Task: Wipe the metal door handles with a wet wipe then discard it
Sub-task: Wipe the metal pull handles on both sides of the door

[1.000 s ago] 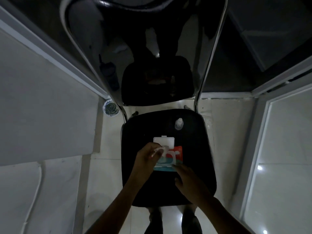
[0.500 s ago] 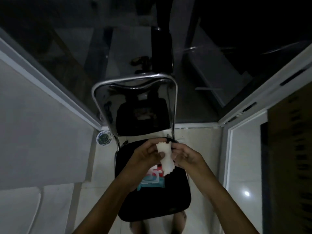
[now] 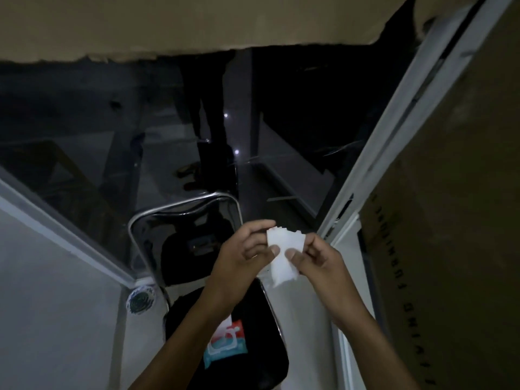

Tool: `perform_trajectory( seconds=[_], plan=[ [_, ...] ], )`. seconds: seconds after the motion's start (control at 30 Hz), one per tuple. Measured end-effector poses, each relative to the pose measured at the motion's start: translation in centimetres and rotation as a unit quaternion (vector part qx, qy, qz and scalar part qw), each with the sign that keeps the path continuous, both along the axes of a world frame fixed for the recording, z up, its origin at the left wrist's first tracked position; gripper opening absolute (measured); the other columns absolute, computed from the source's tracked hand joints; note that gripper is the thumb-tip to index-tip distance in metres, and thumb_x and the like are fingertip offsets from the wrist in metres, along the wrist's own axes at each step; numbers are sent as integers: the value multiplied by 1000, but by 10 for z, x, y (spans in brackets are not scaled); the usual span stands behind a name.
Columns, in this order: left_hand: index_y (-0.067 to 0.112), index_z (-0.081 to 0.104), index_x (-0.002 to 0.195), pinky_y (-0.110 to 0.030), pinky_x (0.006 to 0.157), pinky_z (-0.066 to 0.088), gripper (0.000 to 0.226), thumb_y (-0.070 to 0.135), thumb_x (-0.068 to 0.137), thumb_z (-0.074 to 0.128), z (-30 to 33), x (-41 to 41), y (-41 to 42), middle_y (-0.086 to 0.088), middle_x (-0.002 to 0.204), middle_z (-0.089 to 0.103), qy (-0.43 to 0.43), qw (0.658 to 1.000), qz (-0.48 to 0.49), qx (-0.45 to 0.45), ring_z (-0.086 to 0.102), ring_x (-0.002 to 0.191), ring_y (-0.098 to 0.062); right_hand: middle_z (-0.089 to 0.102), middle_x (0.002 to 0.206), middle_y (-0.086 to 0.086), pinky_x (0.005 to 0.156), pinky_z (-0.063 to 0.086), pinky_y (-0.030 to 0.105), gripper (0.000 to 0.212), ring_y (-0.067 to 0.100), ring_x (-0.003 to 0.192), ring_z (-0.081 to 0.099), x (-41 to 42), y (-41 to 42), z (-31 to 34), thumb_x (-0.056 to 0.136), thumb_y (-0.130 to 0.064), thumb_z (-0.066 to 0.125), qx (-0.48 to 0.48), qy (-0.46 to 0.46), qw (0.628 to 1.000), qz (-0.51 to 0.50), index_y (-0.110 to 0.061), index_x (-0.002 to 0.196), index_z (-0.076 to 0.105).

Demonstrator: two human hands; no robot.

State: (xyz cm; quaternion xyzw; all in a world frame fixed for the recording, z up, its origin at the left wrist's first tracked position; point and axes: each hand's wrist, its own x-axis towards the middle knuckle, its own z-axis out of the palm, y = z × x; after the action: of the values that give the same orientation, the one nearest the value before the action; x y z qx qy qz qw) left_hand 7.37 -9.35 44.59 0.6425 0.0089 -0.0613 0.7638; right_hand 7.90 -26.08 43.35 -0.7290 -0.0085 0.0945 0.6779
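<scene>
1. Head view: left hand [image 3: 242,249] and right hand [image 3: 315,258] each pinch a side of the white wet wipe [image 3: 284,256], held up above the chair seat [image 3: 270,361].
2. Wipes pack [image 3: 225,344] lies near the seat's left edge.
3. Door handles not visible.

Dim, grainy view; small light glints on the dark glass [image 3: 225,130], edges bent wide, corners perhaps slightly blurred.

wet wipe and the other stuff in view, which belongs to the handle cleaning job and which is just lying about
Job: wet wipe, pinched by left hand and right hand; wipes pack on the seat.

Lying about: black chair; round floor drain; cardboard box.
</scene>
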Motion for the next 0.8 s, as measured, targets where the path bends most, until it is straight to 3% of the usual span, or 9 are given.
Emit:
perform_trajectory(
  seconds=[0.1,0.17,0.37,0.5,0.63,0.7,0.8],
  plan=[
    [16,58,124,-31,82,55,31,12,94,53,20,0,-8,-8,115,71,32,993,-68,-90,67,107,-27,66,98,18,86,52,52,7,35,95,64,-11,-9,25,93,-13,62,7,-17,999,-46,-9,97,64],
    [10,58,125,-27,83,54,31,10,95,49,30,2,-12,-11,119,69,30,987,-106,-119,65,111,-28,67,96,15,86,52,52,8,33,94,64,-17,-14,39,94,-15,61,2,-28,997,-73,-19,94,68],
    [17,63,125,-30,87,52,36,14,89,63,47,4,-33,-9,121,68,-6,975,-209,-81,63,106,-21,68,94,15,82,54,50,6,34,92,65,-37,-31,69,94,-13,61,-18,-66,989,-129,-12,91,66],
    [16,67,115,-27,83,52,29,14,87,63,60,4,-52,-5,114,70,-42,967,-247,-53,64,100,-15,66,88,15,70,50,38,6,32,82,62,-54,-43,85,94,-15,62,-42,-110,976,-185,-13,90,66],
    [13,66,105,-42,96,51,20,16,85,66,71,4,-66,-8,109,71,-57,962,-262,-51,65,106,-27,68,86,9,65,49,30,8,19,75,63,-72,-49,99,95,-16,59,-42,-128,964,-231,-12,94,65],
    [15,67,99,-45,98,50,14,18,84,67,78,3,-71,-11,105,71,-61,957,-276,-58,65,107,-32,70,91,5,68,53,33,10,19,83,68,-82,-52,105,97,-18,57,-41,-136,956,-257,-11,99,63],
    [24,67,87,-36,88,54,7,22,82,70,90,-1,-76,-6,96,73,-65,948,-303,-75,68,97,-23,72,96,2,76,57,36,12,18,90,69,-96,-57,114,96,-18,56,-48,-151,945,-288,-11,102,62]
  ],
)
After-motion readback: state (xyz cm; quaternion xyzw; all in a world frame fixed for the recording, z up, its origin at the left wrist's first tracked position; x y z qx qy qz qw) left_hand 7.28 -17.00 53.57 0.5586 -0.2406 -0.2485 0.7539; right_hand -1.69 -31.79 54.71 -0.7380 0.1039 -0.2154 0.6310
